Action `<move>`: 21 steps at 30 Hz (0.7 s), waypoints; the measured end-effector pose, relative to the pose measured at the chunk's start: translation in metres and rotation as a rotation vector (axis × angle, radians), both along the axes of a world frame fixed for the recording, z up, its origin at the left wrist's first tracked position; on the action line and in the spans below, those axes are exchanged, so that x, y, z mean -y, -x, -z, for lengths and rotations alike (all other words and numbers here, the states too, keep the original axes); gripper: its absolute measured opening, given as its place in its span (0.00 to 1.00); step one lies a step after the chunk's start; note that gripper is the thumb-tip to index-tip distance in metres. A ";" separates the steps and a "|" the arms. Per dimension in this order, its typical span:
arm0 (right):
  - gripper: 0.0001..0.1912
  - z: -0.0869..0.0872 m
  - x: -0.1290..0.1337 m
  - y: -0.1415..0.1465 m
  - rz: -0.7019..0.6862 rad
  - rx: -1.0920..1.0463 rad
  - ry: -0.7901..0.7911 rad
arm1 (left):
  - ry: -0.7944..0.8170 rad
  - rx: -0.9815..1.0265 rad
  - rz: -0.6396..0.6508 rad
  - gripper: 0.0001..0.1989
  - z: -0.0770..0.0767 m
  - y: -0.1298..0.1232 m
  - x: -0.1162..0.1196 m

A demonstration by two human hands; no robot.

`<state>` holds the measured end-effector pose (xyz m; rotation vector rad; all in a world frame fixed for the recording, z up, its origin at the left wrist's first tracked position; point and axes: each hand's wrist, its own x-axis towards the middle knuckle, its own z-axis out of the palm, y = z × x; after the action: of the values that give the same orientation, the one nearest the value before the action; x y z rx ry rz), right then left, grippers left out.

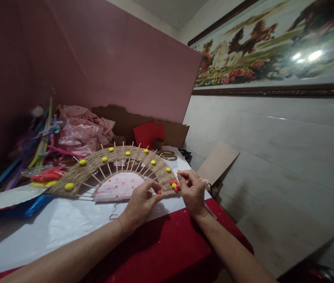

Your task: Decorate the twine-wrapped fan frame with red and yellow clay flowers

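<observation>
A fan-shaped craft [96,173] of woven brown cord and thin sticks lies across white paper, with yellow clay dots [128,153] along its band. Its inner half-round is covered in white cloth [119,185] with red dots. At the band's right end sits a small flower [174,185] with red petals and a yellow centre. My left hand [140,202] pinches a small red clay piece [159,192] at the fan's lower right edge. Just right of the flower, my right hand [192,192] is closed in a pinch; what its fingertips hold is too small to make out.
A red cloth [161,243] covers the table under the white paper [66,224]. Pink fabric [81,127], pipe cleaners [44,137] and plastic packets [47,174] crowd the left. Behind the fan are red sheets [147,133], a small cup [158,144], scissors [168,154] and cardboard [177,135].
</observation>
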<state>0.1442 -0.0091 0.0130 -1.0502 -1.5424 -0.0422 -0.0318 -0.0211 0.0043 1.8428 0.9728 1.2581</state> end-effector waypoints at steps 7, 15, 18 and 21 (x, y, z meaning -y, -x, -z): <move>0.12 0.000 -0.010 -0.010 0.154 -0.032 0.098 | -0.115 -0.025 -0.067 0.09 0.001 0.000 -0.002; 0.14 0.000 -0.013 -0.010 0.357 0.242 0.459 | -0.057 0.011 -0.136 0.07 -0.009 0.002 -0.010; 0.14 -0.001 -0.013 -0.010 0.373 0.272 0.508 | -0.053 -0.024 -0.131 0.06 -0.016 0.000 -0.013; 0.14 0.000 -0.013 -0.010 0.350 0.274 0.526 | -0.115 -0.115 -0.117 0.03 -0.020 -0.005 -0.018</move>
<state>0.1546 0.0038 0.0133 -1.7872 -1.6366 -0.0228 -0.0269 -0.0028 0.0239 1.9898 1.1050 1.3130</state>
